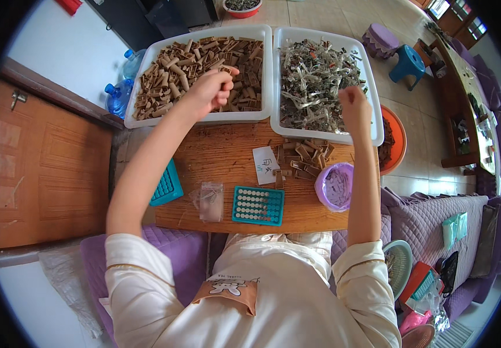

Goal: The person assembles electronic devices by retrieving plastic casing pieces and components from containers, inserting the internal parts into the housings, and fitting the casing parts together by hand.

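My left hand [211, 93] is closed above a white tub [266, 75] heaped with brown plastic casings [175, 72]. A brown piece shows by its fingertips, but I cannot tell whether it is gripped or lies in the heap. Over the right side of a second white tub [376, 116], my right hand [355, 103] has its fingers curled together; whatever they hold is hidden. That tub is piled with clear and dark plastic parts [311, 81]. Between my forearms, a loose group of brown casings [304, 156] lies on the wooden table [215, 151].
A teal tray [258, 205] partly filled with round white pieces lies at the table's near edge. Beside it are a clear plastic bag [210, 202] and another teal tray [168, 184]. A purple-lined tub [335, 187], a paper note [266, 165] and an orange basin [394, 139] are rightward.
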The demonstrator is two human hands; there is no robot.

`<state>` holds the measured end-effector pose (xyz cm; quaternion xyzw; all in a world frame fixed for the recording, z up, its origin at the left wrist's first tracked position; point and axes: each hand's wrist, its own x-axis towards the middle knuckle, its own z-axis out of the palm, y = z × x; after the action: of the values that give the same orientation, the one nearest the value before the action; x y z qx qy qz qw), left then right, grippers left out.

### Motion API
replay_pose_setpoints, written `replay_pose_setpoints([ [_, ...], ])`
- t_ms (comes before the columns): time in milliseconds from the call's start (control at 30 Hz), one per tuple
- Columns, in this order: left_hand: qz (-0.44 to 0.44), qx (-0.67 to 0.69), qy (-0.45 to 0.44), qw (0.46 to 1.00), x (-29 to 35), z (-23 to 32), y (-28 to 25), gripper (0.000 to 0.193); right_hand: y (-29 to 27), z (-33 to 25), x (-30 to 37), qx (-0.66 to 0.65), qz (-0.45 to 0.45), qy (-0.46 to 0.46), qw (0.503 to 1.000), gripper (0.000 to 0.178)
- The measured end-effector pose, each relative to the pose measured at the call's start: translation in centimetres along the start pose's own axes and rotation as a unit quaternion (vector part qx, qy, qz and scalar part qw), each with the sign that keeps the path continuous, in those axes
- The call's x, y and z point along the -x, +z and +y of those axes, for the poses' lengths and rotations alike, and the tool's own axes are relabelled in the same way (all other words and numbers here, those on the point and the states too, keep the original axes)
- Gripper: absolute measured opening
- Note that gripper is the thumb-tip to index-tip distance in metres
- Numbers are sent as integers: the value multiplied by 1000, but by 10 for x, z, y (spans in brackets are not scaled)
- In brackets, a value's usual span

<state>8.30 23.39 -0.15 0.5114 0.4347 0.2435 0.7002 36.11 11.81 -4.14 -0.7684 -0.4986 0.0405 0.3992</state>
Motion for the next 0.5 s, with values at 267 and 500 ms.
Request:
replay_pose_setpoints([
  [267,-161,221,-133,953,142,-24,27,27,-42,-47,-9,-456,8,-4,890,15],
  [500,-142,254,-198,936,213,-58,38,25,-34,-85,69,-606,-143,57,780,33],
])
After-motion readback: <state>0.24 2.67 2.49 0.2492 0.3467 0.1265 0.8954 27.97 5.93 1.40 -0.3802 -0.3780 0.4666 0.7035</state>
